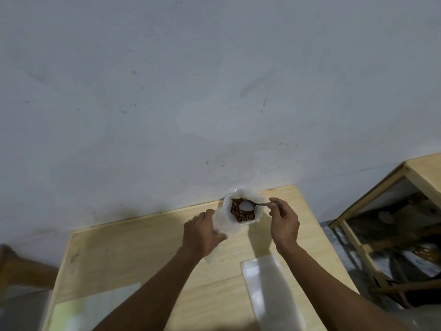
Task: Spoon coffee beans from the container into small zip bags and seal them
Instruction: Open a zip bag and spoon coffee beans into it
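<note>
Coffee beans (pixel 241 212) are sitting in the open-topped white container (pixel 248 222), lower centre of frame, at the far edge of the wooden table (pixel 148 254). Right hand (pixel 284 220) is pinching the handle of a metal spoon (pixel 247 205), w/ the bowl hanging over the beans and looking empty. Left hand (pixel 201 232) is gripping a small clear zip bag (pixel 218 225) just left of the container, touching it; can't tell if any beans are inside yet. More flat bags (pixel 269 290) are lying lower right of the table, apparently unfilled, and pale sheets at the lower left (too blurred to say what). Judging by this, the task is at an early stage: scooping, filling & sealing remain; no sealed bag is in view.
</note>
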`<state>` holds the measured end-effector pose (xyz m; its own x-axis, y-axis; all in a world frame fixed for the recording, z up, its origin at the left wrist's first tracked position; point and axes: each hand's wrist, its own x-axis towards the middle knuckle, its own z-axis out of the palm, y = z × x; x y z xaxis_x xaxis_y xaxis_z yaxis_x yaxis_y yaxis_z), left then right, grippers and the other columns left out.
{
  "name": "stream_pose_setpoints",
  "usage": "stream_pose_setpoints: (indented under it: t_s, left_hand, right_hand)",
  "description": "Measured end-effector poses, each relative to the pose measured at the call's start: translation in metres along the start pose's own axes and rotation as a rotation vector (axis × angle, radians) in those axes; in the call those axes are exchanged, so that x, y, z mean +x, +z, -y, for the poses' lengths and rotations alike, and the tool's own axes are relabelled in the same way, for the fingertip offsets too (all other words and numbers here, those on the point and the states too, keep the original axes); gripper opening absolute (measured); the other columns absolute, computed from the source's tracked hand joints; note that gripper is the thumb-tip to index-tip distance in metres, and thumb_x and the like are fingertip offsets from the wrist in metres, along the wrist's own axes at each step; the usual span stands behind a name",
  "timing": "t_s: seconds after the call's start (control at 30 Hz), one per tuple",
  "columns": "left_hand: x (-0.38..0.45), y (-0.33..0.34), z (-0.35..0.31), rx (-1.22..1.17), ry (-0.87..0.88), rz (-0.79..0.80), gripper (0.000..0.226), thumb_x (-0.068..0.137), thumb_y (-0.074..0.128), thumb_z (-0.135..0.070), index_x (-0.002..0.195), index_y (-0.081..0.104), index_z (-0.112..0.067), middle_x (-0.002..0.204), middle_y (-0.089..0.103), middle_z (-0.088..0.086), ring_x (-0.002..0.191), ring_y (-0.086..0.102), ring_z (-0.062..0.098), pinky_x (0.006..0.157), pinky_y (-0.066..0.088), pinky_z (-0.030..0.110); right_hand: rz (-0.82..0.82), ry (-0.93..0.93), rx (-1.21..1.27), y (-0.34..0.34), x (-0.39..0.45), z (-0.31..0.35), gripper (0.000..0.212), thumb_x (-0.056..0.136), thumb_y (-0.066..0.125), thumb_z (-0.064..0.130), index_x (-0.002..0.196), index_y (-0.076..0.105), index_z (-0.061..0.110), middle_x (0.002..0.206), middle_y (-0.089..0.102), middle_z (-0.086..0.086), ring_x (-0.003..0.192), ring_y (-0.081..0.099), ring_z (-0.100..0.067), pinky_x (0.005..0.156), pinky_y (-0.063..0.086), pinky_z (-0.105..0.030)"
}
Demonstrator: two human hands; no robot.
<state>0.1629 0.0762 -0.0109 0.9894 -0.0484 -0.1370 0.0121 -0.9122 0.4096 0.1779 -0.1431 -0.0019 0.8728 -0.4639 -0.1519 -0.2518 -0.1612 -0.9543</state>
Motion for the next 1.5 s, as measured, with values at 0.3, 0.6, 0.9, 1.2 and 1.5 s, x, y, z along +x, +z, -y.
stream_pose_setpoints:
  t_s: [0.3, 0.6, 0.9, 1.2, 1.5]
  left_hand:
    - [0.005, 0.006, -0.003, 0.006, -0.006, -0.018, 0.07, 0.071, 0.074, -0.055, 0.127, 0.049, -0.022, 0.115, 0.062, -0.005, 0.108, 0.059, 0.02, 0.09, 0.043, 0.034]
    - [-0.005, 0.0, 0.002, -0.176, 0.074, -0.127, 0.077, 0.065, 0.072, -0.058, 0.127, 0.055, -0.016, 0.114, 0.067, -0.003, 0.102, 0.064, 0.021, 0.088, 0.051, 0.04]
    - [-0.012, -0.018, -0.004, -0.218, -0.01, -0.098, 0.075, 0.073, 0.077, -0.054, 0.134, 0.045, -0.024, 0.126, 0.061, -0.006, 0.112, 0.059, 0.018, 0.096, 0.046, 0.035]
    - [-0.014, -0.023, -0.021, -0.387, -0.061, -0.073, 0.073, 0.074, 0.076, -0.054, 0.133, 0.042, -0.029, 0.123, 0.057, -0.012, 0.112, 0.059, 0.015, 0.098, 0.046, 0.039]
    - [-0.021, -0.022, 0.001, -0.461, -0.156, -0.069, 0.071, 0.07, 0.08, -0.053, 0.127, 0.046, -0.029, 0.115, 0.058, -0.01, 0.108, 0.059, 0.017, 0.095, 0.049, 0.04]
  right_hand:
    - [0.028, 0.228, 0.043, 0.0, 0.006, -0.008, 0.016, 0.092, 0.056, 0.013, 0.091, 0.07, 0.02, 0.083, 0.073, -0.001, 0.076, 0.066, -0.024, 0.067, 0.048, -0.029]
    - [-0.084, 0.326, 0.189, -0.012, 0.014, 0.008, 0.017, 0.097, 0.051, 0.011, 0.095, 0.067, 0.017, 0.081, 0.068, -0.005, 0.067, 0.058, -0.017, 0.069, 0.046, -0.03]
    - [-0.065, 0.16, 0.211, -0.025, 0.008, 0.062, 0.015, 0.098, 0.049, 0.018, 0.095, 0.065, 0.019, 0.093, 0.067, -0.01, 0.067, 0.056, -0.016, 0.071, 0.045, -0.033]
    - [0.166, -0.271, -0.017, -0.021, -0.033, 0.091, 0.017, 0.097, 0.053, 0.016, 0.093, 0.067, 0.025, 0.085, 0.069, 0.006, 0.077, 0.061, -0.009, 0.067, 0.045, -0.022]
    - [0.132, -0.377, 0.058, -0.02, -0.025, 0.084, 0.017, 0.101, 0.05, 0.016, 0.098, 0.064, 0.027, 0.093, 0.068, 0.01, 0.085, 0.065, -0.011, 0.075, 0.05, -0.022]
